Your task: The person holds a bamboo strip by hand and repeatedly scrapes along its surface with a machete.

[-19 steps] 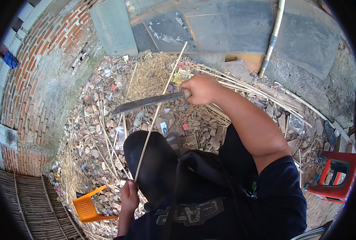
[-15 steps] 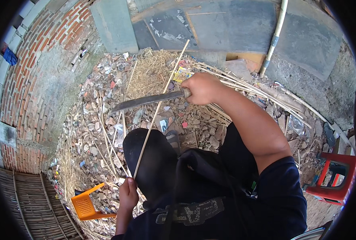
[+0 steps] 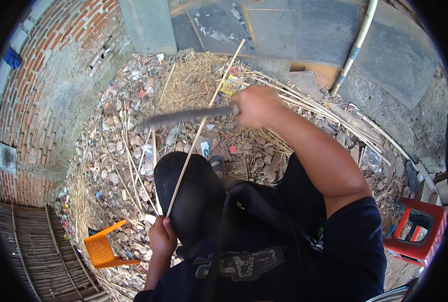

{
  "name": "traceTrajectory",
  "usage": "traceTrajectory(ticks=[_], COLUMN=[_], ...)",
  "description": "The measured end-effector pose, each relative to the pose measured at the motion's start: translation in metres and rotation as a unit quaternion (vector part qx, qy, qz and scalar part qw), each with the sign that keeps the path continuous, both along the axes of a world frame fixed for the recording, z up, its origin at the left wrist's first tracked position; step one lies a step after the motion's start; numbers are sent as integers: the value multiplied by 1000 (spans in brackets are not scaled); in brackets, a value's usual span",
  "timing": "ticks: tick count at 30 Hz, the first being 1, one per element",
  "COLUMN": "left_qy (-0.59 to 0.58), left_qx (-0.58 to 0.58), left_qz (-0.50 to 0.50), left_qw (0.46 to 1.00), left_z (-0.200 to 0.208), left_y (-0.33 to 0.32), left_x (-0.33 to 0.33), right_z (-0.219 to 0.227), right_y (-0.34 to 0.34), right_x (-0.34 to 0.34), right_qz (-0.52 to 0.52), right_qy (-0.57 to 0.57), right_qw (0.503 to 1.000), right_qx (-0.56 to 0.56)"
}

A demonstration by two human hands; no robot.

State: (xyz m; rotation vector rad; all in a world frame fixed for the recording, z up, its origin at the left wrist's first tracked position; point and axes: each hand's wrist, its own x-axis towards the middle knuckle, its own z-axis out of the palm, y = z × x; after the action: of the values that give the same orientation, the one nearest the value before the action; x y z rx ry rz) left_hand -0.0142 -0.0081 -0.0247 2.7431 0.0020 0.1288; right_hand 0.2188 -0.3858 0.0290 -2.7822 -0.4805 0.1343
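Note:
My left hand is closed around the lower end of a long, pale bamboo strip. The strip slants up and away across my left knee, its far tip pointing toward the grey panels. My right hand grips the handle of a machete, whose long dark blade points left. Its blade crosses the strip a little above the middle and looks smeared by motion. Whether blade and strip touch I cannot tell. Most of the handle is hidden in my fist.
Rubble and litter cover the ground, with a heap of dry shavings ahead. More bamboo strips lie at the right. An orange plastic chair is at lower left, a red stool at right. A brick wall rises at left.
The whole view has shifted slightly. The machete still lies across the strip, its blade now blurred and a little more level. Both hands keep their holds.

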Motion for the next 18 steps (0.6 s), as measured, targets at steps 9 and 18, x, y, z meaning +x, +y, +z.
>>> traceTrajectory(ticks=[9,18], left_qy=[8,48], left_qx=[24,38], left_qz=[0,-9], left_qw=[1000,998], left_z=[3,16], left_y=[0,2], left_x=[3,9], right_z=[5,-18], right_y=[7,-22], right_x=[-1,8], right_qz=[-28,-83], right_qy=[64,36], right_qw=[997,995], right_qx=[10,39])
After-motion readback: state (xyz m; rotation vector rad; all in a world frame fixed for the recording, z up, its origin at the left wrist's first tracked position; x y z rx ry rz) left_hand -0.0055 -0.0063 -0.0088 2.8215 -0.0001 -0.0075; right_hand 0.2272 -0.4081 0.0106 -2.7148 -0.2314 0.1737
